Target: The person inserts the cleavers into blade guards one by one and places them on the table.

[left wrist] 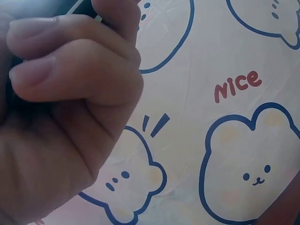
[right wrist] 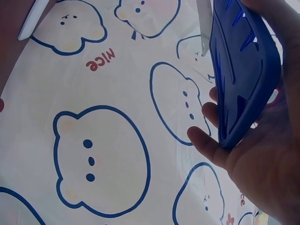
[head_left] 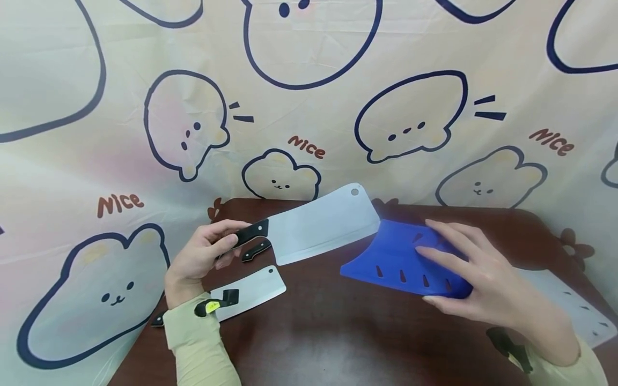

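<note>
My left hand (head_left: 205, 249) grips the black handle (head_left: 252, 232) of a large cleaver, its fingers curled round it in the left wrist view. The cleaver's broad blade (head_left: 321, 225) points right, edge down, over the table. Held in my right hand (head_left: 483, 279) is a blue slotted blade guard (head_left: 401, 262), thumb at its lower edge and fingers across its face. The guard's curved open end faces the cleaver, and the blade's far lower corner overlaps its upper corner in the head view. In the right wrist view the blue guard (right wrist: 246, 70) stands edge-on along the palm.
A smaller cleaver (head_left: 256, 292) lies on the dark brown table (head_left: 328, 332), partly behind my left wrist. Another black knife handle (head_left: 256, 250) shows behind the large blade. A white slotted guard (head_left: 574, 303) lies at right, partly behind my right forearm. A printed cloth (head_left: 299, 118) surrounds the table.
</note>
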{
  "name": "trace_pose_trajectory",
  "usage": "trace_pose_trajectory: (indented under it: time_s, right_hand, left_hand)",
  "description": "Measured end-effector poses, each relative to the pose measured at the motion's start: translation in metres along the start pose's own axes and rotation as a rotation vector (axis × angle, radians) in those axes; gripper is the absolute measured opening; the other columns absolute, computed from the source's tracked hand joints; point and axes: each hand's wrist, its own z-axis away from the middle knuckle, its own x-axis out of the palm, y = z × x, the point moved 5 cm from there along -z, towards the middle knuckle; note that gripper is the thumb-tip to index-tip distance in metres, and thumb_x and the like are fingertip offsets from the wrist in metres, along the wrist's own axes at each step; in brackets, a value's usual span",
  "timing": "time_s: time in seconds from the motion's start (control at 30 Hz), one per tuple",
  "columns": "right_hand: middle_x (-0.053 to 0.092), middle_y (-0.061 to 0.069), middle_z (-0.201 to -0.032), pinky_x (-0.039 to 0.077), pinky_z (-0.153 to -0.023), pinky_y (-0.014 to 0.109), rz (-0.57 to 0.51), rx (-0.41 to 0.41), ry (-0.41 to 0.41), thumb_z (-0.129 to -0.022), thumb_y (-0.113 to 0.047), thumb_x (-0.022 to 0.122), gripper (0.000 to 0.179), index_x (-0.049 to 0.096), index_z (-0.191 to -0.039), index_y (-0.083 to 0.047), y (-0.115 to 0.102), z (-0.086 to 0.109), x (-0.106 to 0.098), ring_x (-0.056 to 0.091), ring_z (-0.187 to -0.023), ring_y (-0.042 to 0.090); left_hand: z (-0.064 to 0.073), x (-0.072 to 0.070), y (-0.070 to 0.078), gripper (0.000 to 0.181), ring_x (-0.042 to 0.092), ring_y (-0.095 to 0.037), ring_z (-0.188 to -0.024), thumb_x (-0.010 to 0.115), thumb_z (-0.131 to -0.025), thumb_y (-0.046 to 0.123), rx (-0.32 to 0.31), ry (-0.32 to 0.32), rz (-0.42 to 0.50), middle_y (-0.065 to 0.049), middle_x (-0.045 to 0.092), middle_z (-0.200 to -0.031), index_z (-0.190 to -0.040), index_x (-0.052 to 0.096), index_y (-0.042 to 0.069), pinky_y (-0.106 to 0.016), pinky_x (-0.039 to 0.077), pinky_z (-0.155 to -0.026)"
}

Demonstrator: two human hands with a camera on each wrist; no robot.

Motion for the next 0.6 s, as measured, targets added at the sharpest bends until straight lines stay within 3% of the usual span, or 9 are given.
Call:
trace_pose_trajectory:
  time_s: [0.07,0.13,0.3,0.6]
  right_hand:
    - [0.046,0.009,-0.15,0.057,-0.081,0.052,0.006,-0.018,0.028,-0.059,-0.056,0.087,0.078,0.065,-0.127,-0.026,0.0,0.0,-0.003,0.04,-0.133,0.027]
    - [0.048,0.01,-0.148,0.055,-0.089,0.039,0.004,-0.038,0.063,-0.068,-0.063,0.078,0.071,0.067,-0.126,-0.025,-0.001,0.0,-0.006,0.042,-0.131,0.028]
    - [0.052,0.014,-0.143,0.026,-0.107,0.011,-0.006,-0.085,0.132,-0.082,-0.071,0.057,0.065,0.069,-0.122,-0.021,-0.006,0.001,-0.013,0.044,-0.129,0.03]
    - [0.053,0.017,-0.142,0.024,-0.109,0.011,0.0,-0.089,0.16,-0.085,-0.071,0.053,0.064,0.071,-0.119,-0.02,-0.01,0.001,-0.02,0.042,-0.13,0.035]
  left_hand:
    - [0.0,0.002,0.0,0.032,0.038,-0.022,-0.046,0.047,-0.099,-0.003,-0.024,-0.019,-0.002,-0.005,0.054,-0.068,-0.128,0.06,0.005,-0.035,0.031,-0.038]
    - [0.0,0.004,0.001,0.035,0.037,-0.021,-0.045,0.048,-0.098,-0.004,-0.042,-0.039,-0.017,-0.006,0.049,-0.065,-0.13,0.059,0.005,-0.034,0.029,-0.036]
    - [0.0,0.006,0.004,0.038,0.035,-0.021,-0.045,0.049,-0.098,-0.004,-0.054,-0.063,-0.064,-0.007,0.047,-0.068,-0.135,0.055,0.002,-0.029,0.028,-0.035]
    - [0.005,0.006,0.004,0.04,0.036,-0.021,-0.046,0.049,-0.097,-0.004,-0.095,-0.089,-0.054,-0.005,0.049,-0.072,-0.136,0.056,0.005,-0.028,0.031,-0.036]
